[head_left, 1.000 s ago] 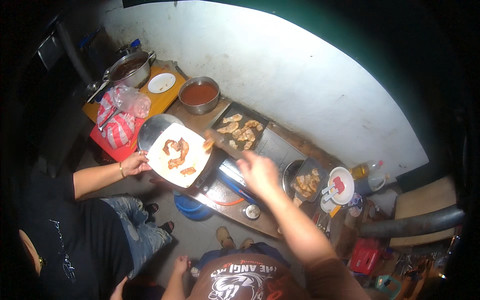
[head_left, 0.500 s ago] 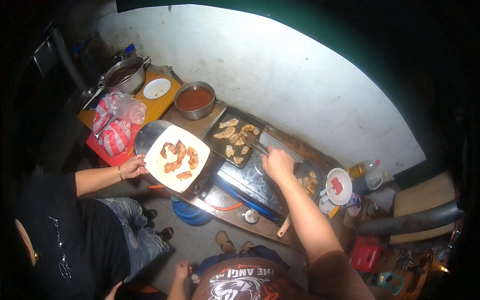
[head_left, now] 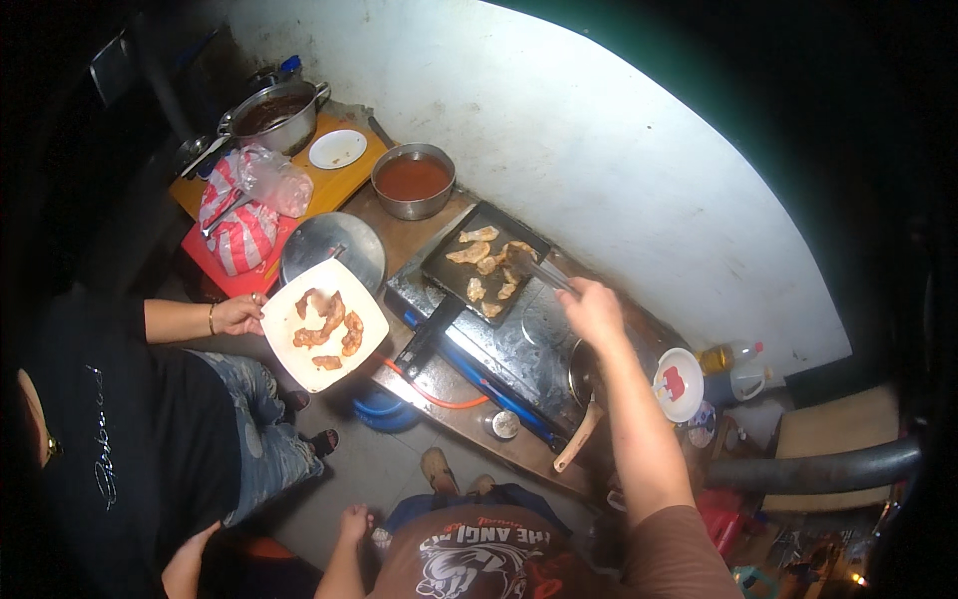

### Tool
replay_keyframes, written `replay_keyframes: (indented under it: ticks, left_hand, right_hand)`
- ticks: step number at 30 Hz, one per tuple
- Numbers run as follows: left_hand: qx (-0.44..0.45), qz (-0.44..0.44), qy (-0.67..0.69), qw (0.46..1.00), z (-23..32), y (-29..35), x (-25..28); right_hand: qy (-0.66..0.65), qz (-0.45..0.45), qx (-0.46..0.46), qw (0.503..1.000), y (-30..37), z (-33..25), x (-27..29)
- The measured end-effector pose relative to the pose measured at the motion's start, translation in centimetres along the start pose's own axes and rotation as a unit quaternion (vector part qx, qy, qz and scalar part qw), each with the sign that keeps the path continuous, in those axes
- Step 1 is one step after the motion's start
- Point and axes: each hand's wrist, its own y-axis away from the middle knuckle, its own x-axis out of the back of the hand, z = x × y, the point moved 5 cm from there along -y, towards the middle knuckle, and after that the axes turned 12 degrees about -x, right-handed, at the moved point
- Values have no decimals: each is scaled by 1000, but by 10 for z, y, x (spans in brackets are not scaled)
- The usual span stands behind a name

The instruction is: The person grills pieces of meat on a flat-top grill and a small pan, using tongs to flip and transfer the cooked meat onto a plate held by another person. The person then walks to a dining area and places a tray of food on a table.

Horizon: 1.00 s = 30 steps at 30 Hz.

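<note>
My right hand point(head_left: 596, 311) is closed on metal tongs point(head_left: 551, 276), reaching over the stove. The tongs' tips are among browned meat pieces point(head_left: 491, 263) at the right side of a square black griddle pan point(head_left: 454, 273). Whether they pinch a piece is hard to make out. Low by my side hangs my left hand point(head_left: 356, 522), its fingers curled with nothing visible in them. On the left, another person's hand point(head_left: 240, 315) holds a square cream plate point(head_left: 284, 351) carrying several browned meat strips point(head_left: 329, 321), apart from the pan.
Behind the plate lies a round metal lid point(head_left: 299, 250). A saucepan of red-brown sauce point(head_left: 414, 180) stands near the wall, with a larger pot point(head_left: 274, 118) further left. A small pan's wooden handle point(head_left: 577, 439) juts over the stove's front. At right are a white bowl point(head_left: 689, 401) and an oil bottle point(head_left: 714, 358).
The other person's plate has drawn away from the griddle pan, uncovering the pan's handle and more of the lid. My right hand keeps the tongs over the pan. The view has shifted somewhat.
</note>
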Motion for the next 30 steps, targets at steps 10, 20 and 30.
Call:
replay_keyframes:
  ticks: [10, 20, 30]
  left_hand:
    - [5, -12, 14, 1000, 3, -13, -10]
    - [9, -35, -31, 999, -25, -26, 12]
    - [7, -23, -2, 1000, -16, -19, 18]
  right_hand:
    - [39, -53, -57, 996, -15, 17, -31]
    - [47, 30, -41, 998, 25, -5, -33]
    - [93, -4, 5, 996, 41, -34, -49]
